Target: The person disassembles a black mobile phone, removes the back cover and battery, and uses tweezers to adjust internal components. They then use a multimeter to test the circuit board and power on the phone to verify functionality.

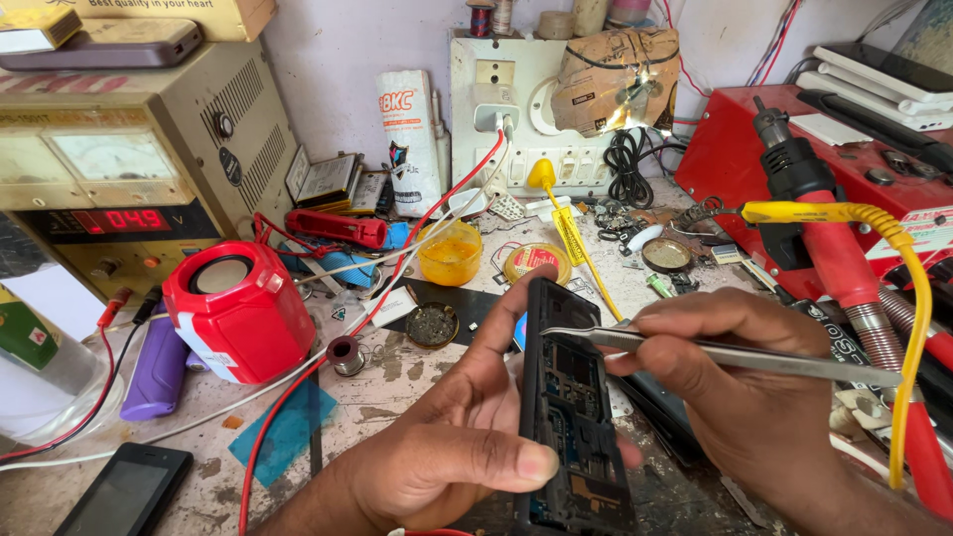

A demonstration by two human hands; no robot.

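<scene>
A cluttered repair surface (397, 397) is seen from above. At the far left, a beige power supply (119, 169) with a red digital readout is set against the wall. Below it, a black phone (124, 491) lies face up at the near edge, and a purple cylindrical object (159, 367) rests beside a red speaker (238, 308). A red wire (298, 397) is trailed across the surface past a small solder spool (344, 354). Further back, a yellow tub (450, 255) and a round tin (536, 261) are placed near a white switchboard (506, 109).

In the lower centre, an opened phone (571, 417) with its circuit board exposed is held upright on its edge by the left hand (447, 447). The grip of this hand is closed around the phone, with the thumb pressed on the near side and the fingers wrapped behind.

Just to the right, metal tweezers (695, 349) are pinched in the closed grip of the right hand (735, 387). The tweezer tips are brought to the upper part of the phone's board, so the phone lies directly left of the right hand.

At the far right, a red soldering station (794, 149) and a yellow cable (908, 298) are seen.
</scene>
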